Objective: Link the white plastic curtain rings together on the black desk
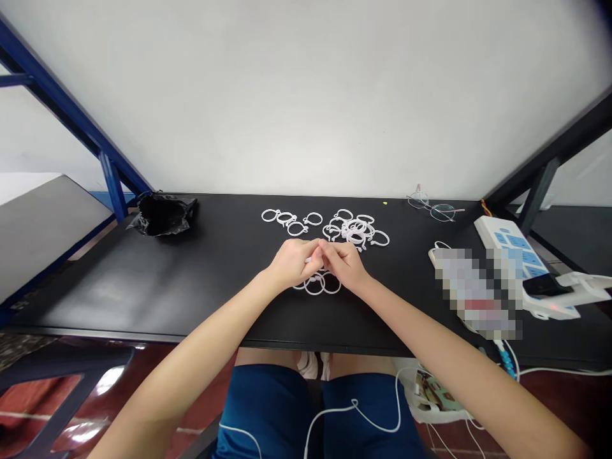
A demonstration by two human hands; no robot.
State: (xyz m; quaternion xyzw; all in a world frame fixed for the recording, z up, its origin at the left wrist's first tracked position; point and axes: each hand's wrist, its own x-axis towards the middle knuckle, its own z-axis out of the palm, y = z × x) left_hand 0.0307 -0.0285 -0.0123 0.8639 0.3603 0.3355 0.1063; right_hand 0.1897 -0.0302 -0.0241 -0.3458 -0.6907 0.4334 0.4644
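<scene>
My left hand [291, 262] and my right hand [349, 264] meet over the middle of the black table, fingertips pinched together. A bit of a white plastic ring [308, 259] pokes out from the left fingers; the rest is covered. What the right fingers pinch is mostly hidden, but they press against the same spot. Just below the hands lie several overlapping white rings [314, 294], partly covered by them. Beyond the hands sits a small group of rings with little eyelets [297, 234], and to its right a tangled pile of similar rings [356, 227].
A crumpled black plastic bag [165, 217] stands at the left back. Eyeglasses [442, 212] lie near the wall on the right. A blurred-out phone [473, 293], a white power strip [511, 245] and cables occupy the right side. A white cable [354, 405] crosses my lap.
</scene>
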